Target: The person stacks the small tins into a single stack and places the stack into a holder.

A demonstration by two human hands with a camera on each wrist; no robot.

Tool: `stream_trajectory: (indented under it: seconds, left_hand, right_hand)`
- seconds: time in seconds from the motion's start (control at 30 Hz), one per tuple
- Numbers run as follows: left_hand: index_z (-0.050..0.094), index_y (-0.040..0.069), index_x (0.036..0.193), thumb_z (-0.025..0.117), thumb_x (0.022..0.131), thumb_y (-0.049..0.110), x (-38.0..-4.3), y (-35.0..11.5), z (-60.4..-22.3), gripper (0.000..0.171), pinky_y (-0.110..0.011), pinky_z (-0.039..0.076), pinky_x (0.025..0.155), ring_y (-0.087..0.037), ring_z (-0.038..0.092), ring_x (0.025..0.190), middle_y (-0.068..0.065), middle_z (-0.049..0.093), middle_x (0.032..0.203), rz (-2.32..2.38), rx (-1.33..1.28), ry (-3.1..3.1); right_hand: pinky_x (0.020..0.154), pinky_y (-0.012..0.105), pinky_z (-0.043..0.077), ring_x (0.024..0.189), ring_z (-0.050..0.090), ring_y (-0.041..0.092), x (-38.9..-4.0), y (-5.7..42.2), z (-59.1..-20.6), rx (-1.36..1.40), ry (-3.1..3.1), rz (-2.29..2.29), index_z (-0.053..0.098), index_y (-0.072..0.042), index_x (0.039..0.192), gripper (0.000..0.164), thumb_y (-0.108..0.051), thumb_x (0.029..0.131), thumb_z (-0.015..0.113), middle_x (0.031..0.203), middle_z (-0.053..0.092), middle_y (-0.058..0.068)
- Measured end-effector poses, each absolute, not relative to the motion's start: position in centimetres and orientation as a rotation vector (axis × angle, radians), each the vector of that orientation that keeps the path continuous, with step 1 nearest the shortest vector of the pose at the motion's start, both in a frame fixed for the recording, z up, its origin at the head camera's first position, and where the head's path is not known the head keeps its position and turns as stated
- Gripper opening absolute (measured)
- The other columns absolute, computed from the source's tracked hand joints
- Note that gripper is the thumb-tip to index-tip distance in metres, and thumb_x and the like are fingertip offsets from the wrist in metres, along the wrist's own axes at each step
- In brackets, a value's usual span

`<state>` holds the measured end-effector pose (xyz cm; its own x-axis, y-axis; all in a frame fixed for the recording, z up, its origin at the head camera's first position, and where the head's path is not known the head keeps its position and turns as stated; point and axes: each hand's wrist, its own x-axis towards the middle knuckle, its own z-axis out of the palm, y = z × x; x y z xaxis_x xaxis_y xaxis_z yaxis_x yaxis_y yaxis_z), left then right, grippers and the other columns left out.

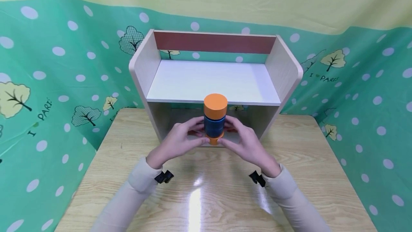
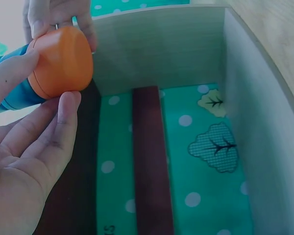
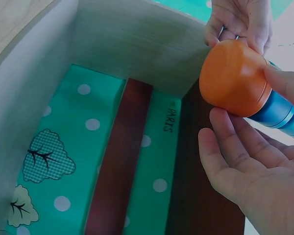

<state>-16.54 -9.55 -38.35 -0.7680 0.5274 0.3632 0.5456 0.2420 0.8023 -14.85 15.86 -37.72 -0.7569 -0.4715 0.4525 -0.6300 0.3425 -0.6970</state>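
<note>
A blue cylinder with orange ends stands upright between both hands in the head view, in front of the shelf unit. My left hand grips it from the left, thumb at the lower orange end, fingers behind the blue body. From the right, my right hand holds it in a mirrored way. In the left wrist view, an orange end sits between thumb and fingertips. The right wrist view shows the cylinder with the thumb on the orange part's edge and fingertips under it.
A two-level shelf unit with pale side panels and a dark red back rail stands at the back of the wooden table. Its middle board lies right behind the cylinder's top. A green dotted cloth hangs behind and at both sides.
</note>
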Motion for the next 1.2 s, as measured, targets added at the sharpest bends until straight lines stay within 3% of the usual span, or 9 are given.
stream_trajectory:
  seconds: [0.27, 1.2]
  left_hand:
    - [0.048, 0.007, 0.146, 0.079, 0.089, 0.024, -16.9, -9.6, -36.7, 0.067, -0.029, 0.057, 0.090, -0.014, 0.066, 0.110, -0.005, 0.066, 0.128, -1.530, -1.076, -2.471]
    - [0.048, 0.013, 0.147, 0.078, 0.090, 0.025, -18.6, -9.2, -30.4, 0.066, -0.033, 0.055, 0.095, -0.013, 0.066, 0.109, -0.006, 0.068, 0.125, -1.454, -1.097, -2.423]
  right_hand:
    - [0.093, 0.041, 0.056, 0.113, 0.063, 0.019, -15.3, 15.9, -36.6, 1.020, -2.375, 1.396, 0.044, -0.009, 0.147, 0.069, -0.006, 0.087, 0.079, 0.129, 0.064, 0.007]
    - [0.099, 0.041, 0.053, 0.115, 0.063, 0.019, -17.1, 16.2, -31.0, 1.010, -2.300, 1.389, 0.043, -0.008, 0.148, 0.070, -0.002, 0.088, 0.077, 0.135, 0.061, 0.007]
